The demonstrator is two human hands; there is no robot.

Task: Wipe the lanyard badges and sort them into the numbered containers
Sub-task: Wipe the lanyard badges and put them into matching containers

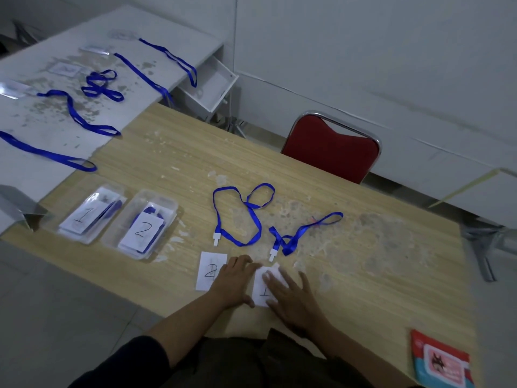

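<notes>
The scuffed light-wood table (363,275) has bare room at its right half; two clear plastic containers (120,222), labelled 1 and 2, sit near its left edge; two blue lanyards (240,217) lie mid-table; the left hand (235,284) rests spread between the white badge marked 2 (208,271) and the white badge marked 1 (261,287); the right hand (293,298) presses a white wipe (275,273) flat onto the latter, near the front edge.

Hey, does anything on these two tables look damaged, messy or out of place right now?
Yes. The wooden table has pale, scuffed patches where its surface looks worn, mostly around the two blue lanyards. The grey table behind shows similar flaking. One lanyard there hangs over the edge. Nothing looks spilled.
</notes>
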